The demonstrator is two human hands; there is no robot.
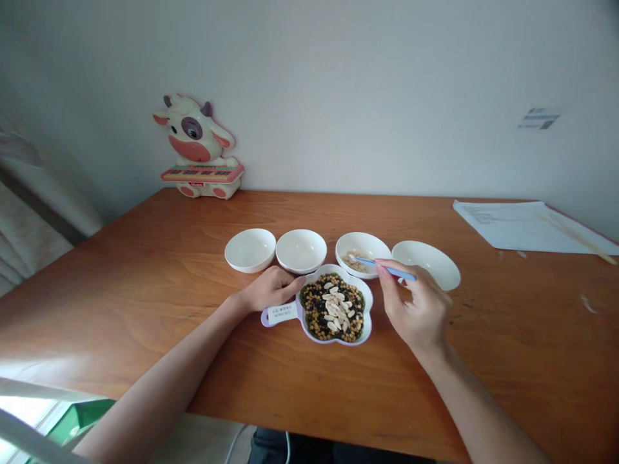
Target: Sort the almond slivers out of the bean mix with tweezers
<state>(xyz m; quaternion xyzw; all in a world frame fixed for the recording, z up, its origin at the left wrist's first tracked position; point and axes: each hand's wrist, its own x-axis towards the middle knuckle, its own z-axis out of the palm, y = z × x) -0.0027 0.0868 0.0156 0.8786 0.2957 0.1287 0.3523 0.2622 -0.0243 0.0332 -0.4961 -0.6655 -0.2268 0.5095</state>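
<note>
My left hand (273, 288) holds the left rim of a white and lilac flower-shaped dish (368, 316), just above its labelled handle. Mixed black, tan and green grains or seeds fill this dish, and a heap of flat white pumpkin seeds (337, 309) lies on top. Between the thumb and fingers of my right hand (416, 303) are slim blue tweezers (401, 272). Their pale tip reaches into the third white bowl (370, 240) from the left, where some pale seeds (356, 261) lie. Whether the tip grips a seed is too small to tell.
Two white bowls stand to the left, the outer (250, 248) and the inner (301, 249). Another bowl (430, 258) is partly behind my right hand. A cow toy with keyboard (200, 151) stands at the back left; papers (517, 225) and chopsticks (580, 240) lie right.
</note>
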